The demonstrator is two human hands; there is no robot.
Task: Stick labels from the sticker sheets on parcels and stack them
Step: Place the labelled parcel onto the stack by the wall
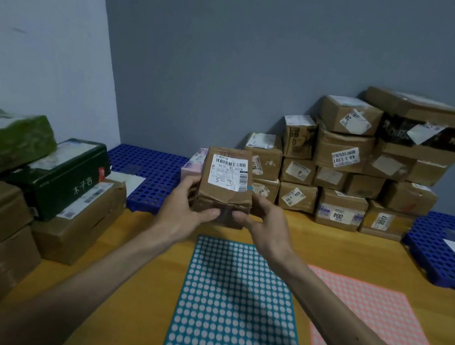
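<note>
Both hands, left (183,204) and right (264,224), grip a parcel (226,184) in mid-air above the blue sheet (237,305) | risk: crushed lower edge may slip; stack (360,173) leans, could topple.

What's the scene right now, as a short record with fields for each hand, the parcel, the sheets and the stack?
parcel: small, brown, held up, white label facing the camera
left hand: grips parcel's left side
right hand: grips parcel's right side
teal sticker sheet: flat on table, nearest the person
pink sticker sheet: flat, right of teal one
stack: brown parcels against back wall, right
</note>
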